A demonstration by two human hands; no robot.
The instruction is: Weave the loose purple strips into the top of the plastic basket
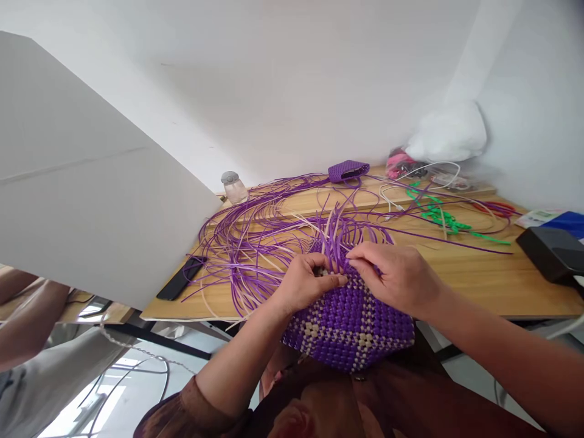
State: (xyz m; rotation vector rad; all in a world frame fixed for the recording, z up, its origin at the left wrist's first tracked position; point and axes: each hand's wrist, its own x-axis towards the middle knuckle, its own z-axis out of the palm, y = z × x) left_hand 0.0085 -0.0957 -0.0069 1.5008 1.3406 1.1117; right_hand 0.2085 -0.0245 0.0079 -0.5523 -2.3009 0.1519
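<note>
A purple and cream woven basket (342,328) rests against my lap and the table's front edge, its unfinished rim bristling with loose plastic strips (335,237). On the rim's left side my left hand (305,280) is closed, thumb and fingers pinching the weave and the base of the strips. From the right, my right hand (395,274) pinches a purple strip at the rim, close to the left fingertips. The exact strip between the right fingers is mostly hidden. More purple and cream strips (246,261) fan out leftward over the table.
On the wooden table (456,280) lie a black phone (182,278), a lidded glass jar (234,187), a small purple woven piece (348,171), green cord (444,218), a white cable and a black box (552,252). A grey partition (91,164) stands left; another person's arm (34,316) shows beyond it.
</note>
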